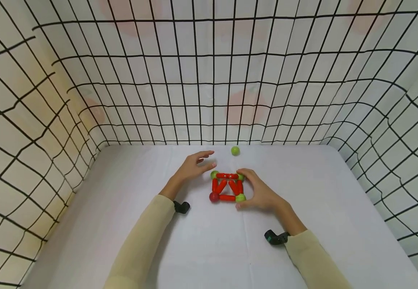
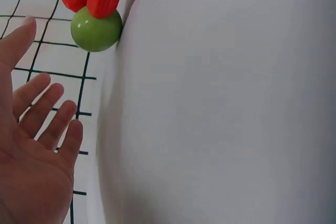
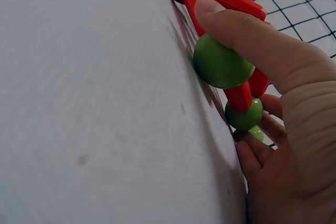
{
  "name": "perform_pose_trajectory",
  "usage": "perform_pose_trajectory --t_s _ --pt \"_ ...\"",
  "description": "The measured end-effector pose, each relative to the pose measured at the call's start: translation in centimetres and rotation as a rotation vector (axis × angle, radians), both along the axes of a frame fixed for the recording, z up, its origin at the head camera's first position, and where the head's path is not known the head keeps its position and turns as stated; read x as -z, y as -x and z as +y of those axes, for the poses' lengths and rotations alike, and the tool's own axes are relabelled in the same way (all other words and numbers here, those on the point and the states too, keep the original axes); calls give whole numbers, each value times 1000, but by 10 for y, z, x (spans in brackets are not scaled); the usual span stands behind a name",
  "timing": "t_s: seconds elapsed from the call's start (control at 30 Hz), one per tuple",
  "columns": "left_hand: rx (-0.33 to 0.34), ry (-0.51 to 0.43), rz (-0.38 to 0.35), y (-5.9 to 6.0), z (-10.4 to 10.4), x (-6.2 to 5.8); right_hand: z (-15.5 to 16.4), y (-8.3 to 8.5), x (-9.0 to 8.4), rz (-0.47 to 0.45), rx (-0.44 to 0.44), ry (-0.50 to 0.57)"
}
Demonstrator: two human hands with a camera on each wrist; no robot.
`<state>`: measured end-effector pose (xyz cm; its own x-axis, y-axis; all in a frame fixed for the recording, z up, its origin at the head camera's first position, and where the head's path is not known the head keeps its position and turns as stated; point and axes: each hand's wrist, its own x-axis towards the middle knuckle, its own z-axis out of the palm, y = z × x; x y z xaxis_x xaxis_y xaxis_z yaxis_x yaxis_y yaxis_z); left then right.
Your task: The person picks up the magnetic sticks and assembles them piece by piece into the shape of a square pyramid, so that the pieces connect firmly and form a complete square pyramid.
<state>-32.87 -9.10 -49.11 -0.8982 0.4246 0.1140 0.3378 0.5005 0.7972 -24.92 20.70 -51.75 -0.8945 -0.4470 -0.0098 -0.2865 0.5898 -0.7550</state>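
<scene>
A frame of red rods (image 1: 227, 198) and balls lies on the white table. A red ball (image 1: 214, 197) is at its near left corner, green balls at the others. My right hand (image 1: 261, 192) holds its right side, thumb by the near green ball (image 3: 223, 61) and fingers around the far green ball (image 3: 244, 114). Fingers apart, my left hand (image 1: 192, 166) hovers beside the far left green ball (image 1: 214, 174) and holds nothing. In the left wrist view, two red rods meet a green ball (image 2: 96, 30) in front of that hand.
A loose green ball (image 1: 235, 151) lies behind the frame, near the table's back edge. Black grid netting (image 1: 212, 84) over pale cloth rises at the back and both sides. Each wrist bears a small black camera (image 1: 181, 207).
</scene>
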Motion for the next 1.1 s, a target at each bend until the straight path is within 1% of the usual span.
perform_pose_trajectory --t_s 0.1,0.23,0.4,0.6,0.8,0.97,1.03,1.1 --pt "8 34 -13 8 2 -2 -1 -2 3 -8 -23 24" --pt "27 66 -11 21 10 -5 -4 -4 2 -12 -26 29" --pt "66 116 8 35 28 -12 -4 -4 0 -6 -29 34" --pt "140 172 50 48 52 -14 -2 -3 -2 10 -44 44" --pt "203 240 76 56 71 -14 0 -2 -2 10 -46 47" --pt "255 314 112 59 80 -11 1 -2 -2 14 -45 51" --pt "262 341 125 60 81 -9 1 -2 -2 16 -46 53" --pt "252 344 133 60 81 -7 1 -1 -1 20 -52 56"
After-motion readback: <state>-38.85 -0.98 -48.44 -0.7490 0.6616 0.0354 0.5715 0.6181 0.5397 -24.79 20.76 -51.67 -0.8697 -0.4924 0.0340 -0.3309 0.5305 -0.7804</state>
